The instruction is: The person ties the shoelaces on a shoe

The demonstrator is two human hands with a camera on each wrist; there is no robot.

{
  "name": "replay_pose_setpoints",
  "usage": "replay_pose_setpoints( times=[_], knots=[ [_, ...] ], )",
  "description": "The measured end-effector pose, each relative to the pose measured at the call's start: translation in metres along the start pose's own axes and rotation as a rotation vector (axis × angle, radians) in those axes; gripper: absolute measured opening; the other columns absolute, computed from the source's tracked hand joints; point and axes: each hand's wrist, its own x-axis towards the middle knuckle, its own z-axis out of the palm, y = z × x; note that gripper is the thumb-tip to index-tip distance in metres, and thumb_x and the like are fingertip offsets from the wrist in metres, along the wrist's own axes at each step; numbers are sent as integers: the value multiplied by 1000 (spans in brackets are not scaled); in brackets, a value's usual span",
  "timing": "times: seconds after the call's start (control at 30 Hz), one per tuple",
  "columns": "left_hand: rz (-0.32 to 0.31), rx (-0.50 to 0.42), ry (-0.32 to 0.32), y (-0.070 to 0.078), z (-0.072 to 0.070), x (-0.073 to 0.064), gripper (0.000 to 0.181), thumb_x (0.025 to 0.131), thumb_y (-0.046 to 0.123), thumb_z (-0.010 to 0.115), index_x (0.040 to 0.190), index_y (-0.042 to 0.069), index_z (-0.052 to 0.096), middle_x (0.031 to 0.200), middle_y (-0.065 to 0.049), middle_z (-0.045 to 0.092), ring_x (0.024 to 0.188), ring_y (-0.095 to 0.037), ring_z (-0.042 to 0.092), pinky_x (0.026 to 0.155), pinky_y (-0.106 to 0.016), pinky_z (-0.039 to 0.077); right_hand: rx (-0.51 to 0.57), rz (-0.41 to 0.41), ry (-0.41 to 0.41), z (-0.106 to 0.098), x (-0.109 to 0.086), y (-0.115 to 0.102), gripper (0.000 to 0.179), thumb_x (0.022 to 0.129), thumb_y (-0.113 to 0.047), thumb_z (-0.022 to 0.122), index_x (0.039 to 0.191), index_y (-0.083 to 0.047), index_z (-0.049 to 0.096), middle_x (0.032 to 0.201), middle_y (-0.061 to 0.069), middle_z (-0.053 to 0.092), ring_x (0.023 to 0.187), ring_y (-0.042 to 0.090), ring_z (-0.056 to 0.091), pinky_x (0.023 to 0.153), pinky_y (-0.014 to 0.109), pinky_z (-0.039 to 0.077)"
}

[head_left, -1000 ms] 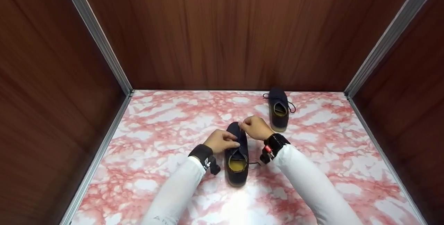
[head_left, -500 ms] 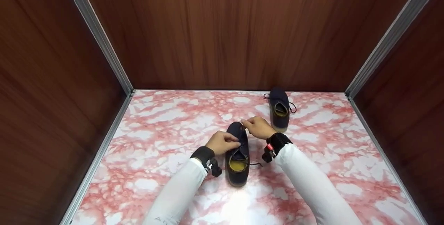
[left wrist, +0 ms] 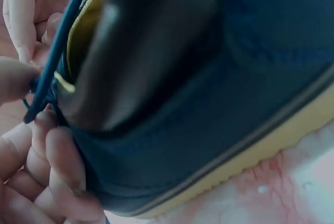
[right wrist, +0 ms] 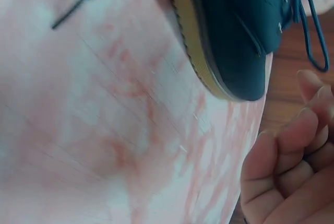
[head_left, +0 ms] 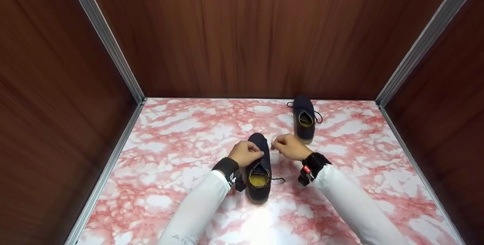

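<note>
A dark navy lace-up shoe (head_left: 258,196) with a yellow insole stands on the floor, toe pointing away. My left hand (head_left: 245,154) is over its lacing, thumb and finger pinching the shoelace (left wrist: 44,91), as the left wrist view shows. To the right of the toe is my right hand (head_left: 289,146), its fingers loosely curled and apart from the shoe. In the right wrist view a lace loop (right wrist: 317,51) hangs close to the right fingertips (right wrist: 305,130), and nothing shows between them. One loose lace end (head_left: 279,179) trails out at the shoe's right side.
A matching shoe (head_left: 304,124) stands farther back on the right, its laces tied in a bow. Brown wood-grain panels (head_left: 242,37) with grey metal corner strips (head_left: 113,48) enclose the red-and-white marbled floor (head_left: 177,143) on the left, back and right.
My right hand has drawn away from the shoe's toe, to the right and slightly nearer me. My left hand stays at the lacing, shifted slightly right. Both shoes stay in place.
</note>
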Motion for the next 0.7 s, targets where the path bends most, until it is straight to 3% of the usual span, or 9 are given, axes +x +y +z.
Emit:
replay_pose_setpoints(
  times=[0.2, 0.4, 0.7],
  knots=[
    [-14, 46, 2, 3, 1, 3, 14, 91, 23, 71, 92, 11, 77, 87, 1, 72, 81, -10, 61, 80, -26, 52, 42, -81, -100, 10, -15, -3, 18, 98, -23, 73, 86, -10, 75, 73, -8, 64, 64, 2, 51, 61, 19, 41],
    [-18, 27, -35, 2, 0, 4, 16, 94, 20, 67, 99, 7, 74, 94, -2, 71, 88, -13, 61, 87, -30, 53, 143, -129, -184, 18, -25, -4, 13, 93, -23, 80, 87, -12, 76, 74, 1, 70, 62, -1, 53, 59, 16, 42],
    [-1, -44, -62, -1, -2, 3, 16, 98, 18, 63, 98, 4, 71, 82, 4, 62, 67, -7, 57, 67, -20, 47, 234, -173, -226, 30, -31, -8, 18, 82, -17, 90, 89, -9, 77, 67, -1, 61, 58, -1, 51, 55, 14, 41]
  ],
)
